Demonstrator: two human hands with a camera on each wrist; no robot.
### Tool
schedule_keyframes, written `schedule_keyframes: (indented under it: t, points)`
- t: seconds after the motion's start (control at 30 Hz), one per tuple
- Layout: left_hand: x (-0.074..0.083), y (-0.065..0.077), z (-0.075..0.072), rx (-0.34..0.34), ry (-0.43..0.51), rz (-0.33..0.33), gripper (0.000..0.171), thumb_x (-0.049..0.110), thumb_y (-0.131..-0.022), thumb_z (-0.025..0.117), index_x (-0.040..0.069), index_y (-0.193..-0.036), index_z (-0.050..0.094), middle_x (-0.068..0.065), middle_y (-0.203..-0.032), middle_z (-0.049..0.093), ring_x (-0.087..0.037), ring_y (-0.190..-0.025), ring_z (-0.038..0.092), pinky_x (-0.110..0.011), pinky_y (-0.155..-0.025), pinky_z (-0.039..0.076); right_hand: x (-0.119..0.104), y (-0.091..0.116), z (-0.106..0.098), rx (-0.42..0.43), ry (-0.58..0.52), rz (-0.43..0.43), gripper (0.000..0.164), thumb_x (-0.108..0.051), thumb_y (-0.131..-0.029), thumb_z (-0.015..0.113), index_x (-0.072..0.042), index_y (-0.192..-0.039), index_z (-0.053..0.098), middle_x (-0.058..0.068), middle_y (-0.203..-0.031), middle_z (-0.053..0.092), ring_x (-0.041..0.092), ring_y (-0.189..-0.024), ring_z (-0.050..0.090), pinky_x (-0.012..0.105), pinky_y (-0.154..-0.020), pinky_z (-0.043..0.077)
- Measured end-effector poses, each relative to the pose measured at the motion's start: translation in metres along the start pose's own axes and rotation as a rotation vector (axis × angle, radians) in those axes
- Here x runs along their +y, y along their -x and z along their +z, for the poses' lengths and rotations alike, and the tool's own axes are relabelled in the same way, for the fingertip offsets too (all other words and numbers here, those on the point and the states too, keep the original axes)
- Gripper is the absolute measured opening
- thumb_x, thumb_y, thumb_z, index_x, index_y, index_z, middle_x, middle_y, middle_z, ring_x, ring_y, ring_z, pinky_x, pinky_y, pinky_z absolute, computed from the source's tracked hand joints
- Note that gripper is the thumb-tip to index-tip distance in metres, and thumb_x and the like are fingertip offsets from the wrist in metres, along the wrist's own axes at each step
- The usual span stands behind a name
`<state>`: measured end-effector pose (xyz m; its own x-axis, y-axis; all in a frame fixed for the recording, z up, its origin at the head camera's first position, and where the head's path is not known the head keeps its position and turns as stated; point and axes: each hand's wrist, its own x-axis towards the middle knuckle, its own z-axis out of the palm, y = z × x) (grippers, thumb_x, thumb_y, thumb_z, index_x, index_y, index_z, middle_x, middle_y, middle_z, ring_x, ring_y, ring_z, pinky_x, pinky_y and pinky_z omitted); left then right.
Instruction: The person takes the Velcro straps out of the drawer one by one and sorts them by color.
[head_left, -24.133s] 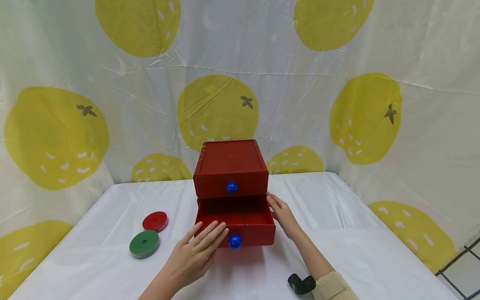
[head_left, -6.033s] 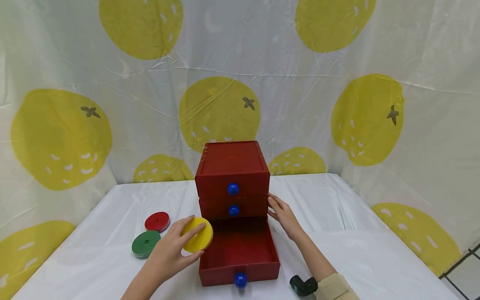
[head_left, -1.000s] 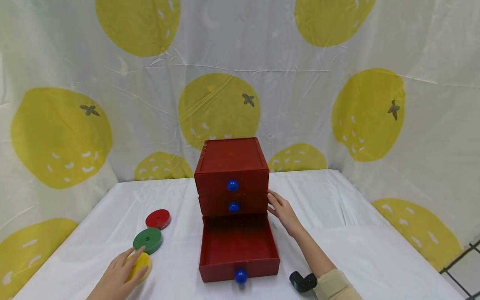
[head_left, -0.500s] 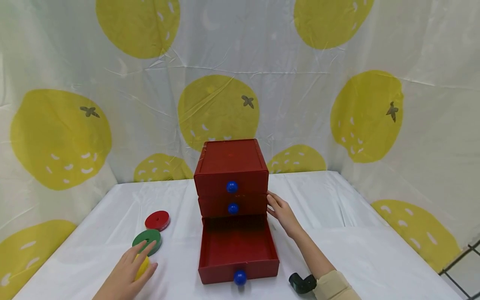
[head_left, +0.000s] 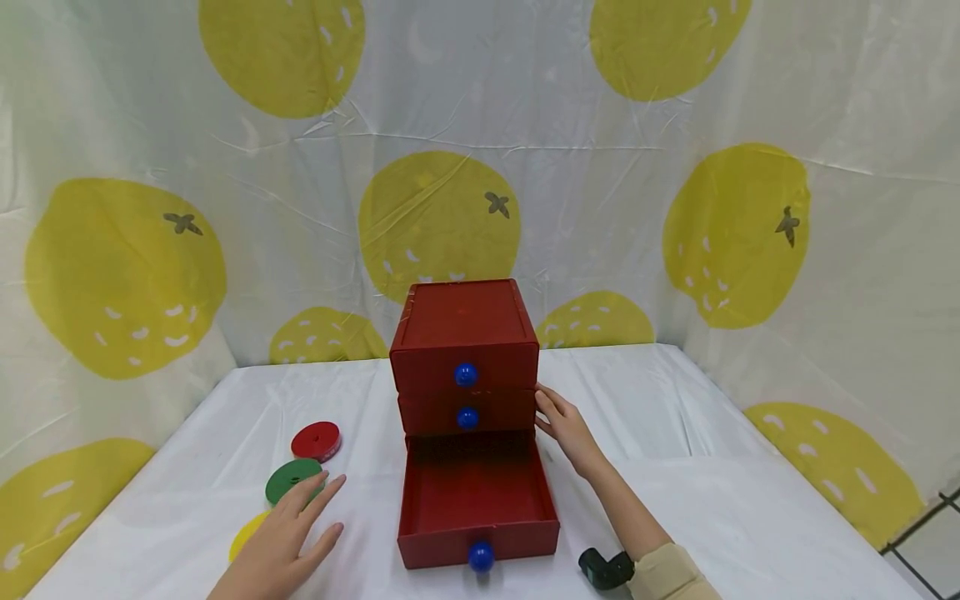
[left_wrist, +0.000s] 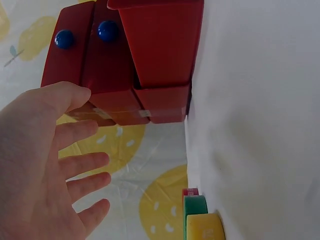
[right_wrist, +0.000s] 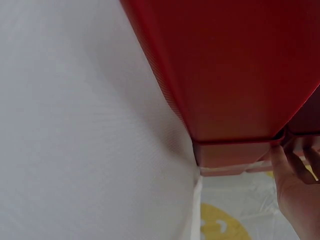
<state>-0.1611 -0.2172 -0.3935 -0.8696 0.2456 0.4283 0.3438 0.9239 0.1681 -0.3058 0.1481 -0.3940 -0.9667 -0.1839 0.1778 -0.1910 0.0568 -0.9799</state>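
Note:
A red chest of drawers (head_left: 465, 315) with blue knobs stands mid-table. Its bottom drawer (head_left: 442, 550) is pulled out with nothing inside; the upper two are pushed in. My left hand (head_left: 277, 546) hovers left of that drawer, fingers spread and holding nothing. Partly behind this hand lie a flat yellow disc (head_left: 245, 533) and a green disc (head_left: 287, 480). Farther back is a red disc (head_left: 316, 440). In the left wrist view, the yellow disc (left_wrist: 205, 227) sits nearest on the cloth. My right hand (head_left: 572, 433) rests its extended fingertips against the chest's right side.
A black elbow pipe fitting (head_left: 603, 570) lies beside the right sleeve (head_left: 671, 573). White cloth (head_left: 720, 508) covers the table. Behind stands a white curtain (head_left: 592, 208) printed with yellow fruit.
Earlier the middle drawer went in and the bottom one came out. The left hand carried the yellow disc away from it, set it beside the green one, released it and moved right.

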Motion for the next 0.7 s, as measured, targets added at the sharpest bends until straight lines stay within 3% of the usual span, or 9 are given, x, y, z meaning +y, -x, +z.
schedule_keyframes:
  t: [0.07,0.17,0.43,0.7]
  points:
    - [0.005,-0.002,-0.002,-0.072,0.032,-0.045,0.056,0.039,-0.080,0.064,0.022,-0.131,0.048,-0.006,-0.129,0.050,-0.022,-0.114,0.049,-0.044,-0.080,0.053,0.000,0.000,0.000,-0.001,0.003,-0.002,0.057,-0.037,-0.096,0.040,-0.002,-0.140,0.031,0.018,-0.143,0.035,0.031,-0.130,0.038,0.042,-0.101,0.038]
    - [0.011,-0.004,-0.004,-0.125,0.051,-0.052,0.055,0.039,-0.082,0.063,0.023,-0.132,0.048,-0.004,-0.131,0.049,-0.021,-0.116,0.049,-0.042,-0.081,0.053,-0.001,0.001,0.000,0.005,0.004,0.001,0.056,-0.037,-0.096,0.040,-0.002,-0.140,0.031,0.017,-0.143,0.035,0.030,-0.130,0.038,0.041,-0.101,0.039]
    - [0.024,-0.008,-0.005,-0.186,0.072,0.010,0.053,0.042,-0.084,0.059,0.027,-0.133,0.045,-0.001,-0.133,0.048,-0.021,-0.118,0.049,-0.042,-0.085,0.051,0.000,0.001,0.000,0.000,0.009,-0.004,0.055,-0.035,-0.097,0.039,-0.002,-0.140,0.031,0.018,-0.143,0.035,0.030,-0.130,0.038,0.040,-0.100,0.040]
    - [0.031,-0.009,-0.004,-0.201,0.080,0.094,0.054,0.042,-0.084,0.059,0.033,-0.134,0.042,0.002,-0.133,0.048,-0.019,-0.118,0.050,-0.040,-0.083,0.052,0.000,0.001,0.000,-0.006,0.013,-0.001,0.056,-0.036,-0.096,0.039,-0.003,-0.140,0.030,0.017,-0.144,0.034,0.030,-0.131,0.037,0.040,-0.100,0.039]
